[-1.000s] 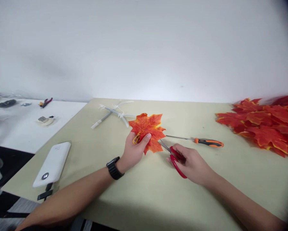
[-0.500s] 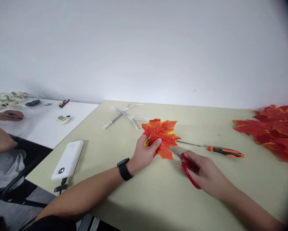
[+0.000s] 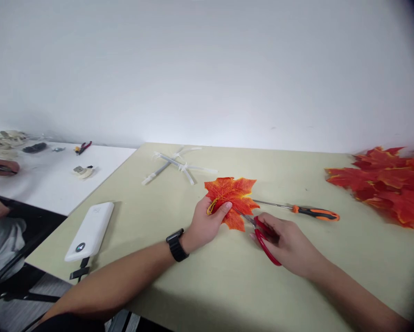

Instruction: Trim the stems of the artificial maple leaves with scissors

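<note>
The left hand (image 3: 204, 223) pinches an orange-red fabric maple leaf (image 3: 236, 193) above the pale green surface (image 3: 207, 295), a yellow cord loop (image 3: 212, 207) at its edge. The right hand (image 3: 285, 244) grips red-handled steel scissors (image 3: 262, 240), blades at the leaf's lower edge; no cut shows.

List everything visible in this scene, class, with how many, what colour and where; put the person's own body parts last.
Artificial maple leaf: 1, orange-red, held by the left hand.
Scissors: 1 pair, red handles, in the right hand.
Screwdriver: 1, orange and black handle, on the beige table, right of the leaf.
Leaf pile: many, red-orange, table's right end.
Rods with cable ties: 1 bundle, grey and white, table's far side.
Power bank: 1, white, table's left side.
Pliers: 1 pair, red handles, on the white table.
Co-worker's hand: 1, at the white table.
Watch: 1, black, left wrist.
Own hands: 2, at the leaf and scissors.
</note>
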Available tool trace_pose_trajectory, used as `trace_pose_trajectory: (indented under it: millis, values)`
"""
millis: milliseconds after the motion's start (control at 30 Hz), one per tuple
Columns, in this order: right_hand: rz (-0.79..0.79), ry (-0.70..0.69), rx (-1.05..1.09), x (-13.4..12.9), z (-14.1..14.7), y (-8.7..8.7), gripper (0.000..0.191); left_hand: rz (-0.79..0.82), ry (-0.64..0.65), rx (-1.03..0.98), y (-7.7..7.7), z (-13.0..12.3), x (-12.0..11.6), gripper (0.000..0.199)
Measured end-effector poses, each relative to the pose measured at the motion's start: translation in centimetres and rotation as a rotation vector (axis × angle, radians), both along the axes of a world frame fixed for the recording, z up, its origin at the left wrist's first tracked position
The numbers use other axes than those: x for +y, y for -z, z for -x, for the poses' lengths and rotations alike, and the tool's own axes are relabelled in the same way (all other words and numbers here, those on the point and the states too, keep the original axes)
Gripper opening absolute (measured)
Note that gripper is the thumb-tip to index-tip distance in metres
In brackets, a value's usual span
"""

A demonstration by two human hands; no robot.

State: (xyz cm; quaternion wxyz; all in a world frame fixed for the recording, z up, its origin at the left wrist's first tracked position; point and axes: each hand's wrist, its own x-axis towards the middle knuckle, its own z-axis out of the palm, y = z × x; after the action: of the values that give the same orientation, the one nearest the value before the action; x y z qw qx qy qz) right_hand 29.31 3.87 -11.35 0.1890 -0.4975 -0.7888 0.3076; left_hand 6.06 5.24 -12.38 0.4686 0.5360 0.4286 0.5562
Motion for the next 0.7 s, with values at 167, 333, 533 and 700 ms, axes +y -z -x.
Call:
trace_pose_trajectory:
  millis: [167,333,533,700]
  values:
    - [0.000,0.008,0.016,0.1,-0.2,0.6,0.027,0.019,0.029,-0.015,0.7,-0.3,-0.3,0.034]
    - [0.023,0.043,0.063,0.3,-0.4,1.2,0.035,0.020,0.003,0.018,0.4,-0.3,-0.3,0.032]
    - [-0.035,0.127,0.151,-0.2,-0.1,0.9,0.034,0.063,0.085,-0.054,0.0,-0.6,-0.8,0.037]
    - [-0.040,0.139,0.150,-0.2,-0.1,1.1,0.038,-0.011,0.159,-0.097,-0.1,-0.5,-1.0,0.031]
